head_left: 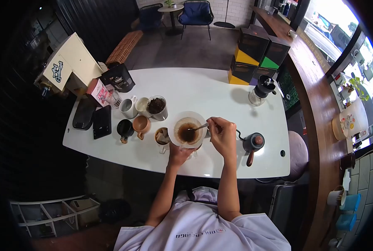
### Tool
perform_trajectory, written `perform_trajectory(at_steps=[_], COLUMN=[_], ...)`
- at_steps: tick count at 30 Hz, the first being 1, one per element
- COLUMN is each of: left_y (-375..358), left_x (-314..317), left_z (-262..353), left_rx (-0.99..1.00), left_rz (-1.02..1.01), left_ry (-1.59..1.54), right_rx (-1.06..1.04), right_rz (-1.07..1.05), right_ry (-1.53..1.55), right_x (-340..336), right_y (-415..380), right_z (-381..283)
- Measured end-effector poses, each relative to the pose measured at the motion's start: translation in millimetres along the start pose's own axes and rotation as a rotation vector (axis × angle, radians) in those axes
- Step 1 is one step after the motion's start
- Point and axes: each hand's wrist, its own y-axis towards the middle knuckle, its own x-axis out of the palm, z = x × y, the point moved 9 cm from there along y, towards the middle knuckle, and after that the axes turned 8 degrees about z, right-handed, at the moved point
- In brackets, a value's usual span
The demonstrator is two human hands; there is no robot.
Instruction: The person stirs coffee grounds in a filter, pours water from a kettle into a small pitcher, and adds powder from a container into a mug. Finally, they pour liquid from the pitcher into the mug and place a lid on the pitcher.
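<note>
White surface (203, 88), centre frame: right hand (224, 136), nearer, grips slim silver metal spoon (202, 125) slanting down-left into white paper filter (180, 120); left hand (179, 155) beneath, finger closure unclear.

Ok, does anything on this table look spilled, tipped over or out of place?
Nothing stands out. The kettle, grinder and mugs look upright, no spill shows on the white table, and the spoon dips into the dripper.

White shirt (203, 224), chest: inverted txt., approx. "BALENCIAGA", partly creased. Window (320, 31), lower edge: ltrs. "LASER", remainder unclear. Cream box (74, 58): script logo, illeg. Red/white pkg. (97, 93): print illeg.
</note>
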Motion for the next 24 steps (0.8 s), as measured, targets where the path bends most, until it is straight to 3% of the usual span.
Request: perform_trajectory(at_steps=[2, 5, 9, 11, 14, 17, 20, 24], left_y=[-1.1, -4.4, -8.7, -10.2, -5.0, -5.9, -9.5, -8.4], left_x=[3.8, 7.6, 10.4, 10.3, 9.5, 10.2, 9.2, 7.9], left_z=[-7.5, -18.4, -27.5, -30.9, -17.0, -18.5, -28.7, -27.7], left_rx=[-0.087, -0.186, -0.192, -0.239, -0.154, -0.233, -0.199, -0.175], left_rz=[-0.058, -0.036, -0.04, 0.006, -0.066, -0.05, -0.035, -0.016], left_ry=[0.023, -0.143, -0.123, -0.241, -0.066, -0.219, -0.215, -0.219], right_rx=[0.004, -0.033, -0.027, -0.042, -0.045, -0.028, -0.015, -0.036], right_rz=[0.077, 0.01, 0.01, 0.109, 0.013, -0.009, 0.08, 0.039], right_ry=[0.045, 0.03, 0.035, 0.074, 0.016, 0.043, 0.061, 0.037], right_x=[-5.1, -5.5, -6.2, -10.3, -7.8, -7.0, -10.4, -10.3], right_y=[0.2, 1.1, 1.4, 1.6, 1.4, 0.5, 0.7, 0.5], right_z=[0.8, -5.1, -6.7, -3.4, -8.4, -7.5, -2.6, -3.0])
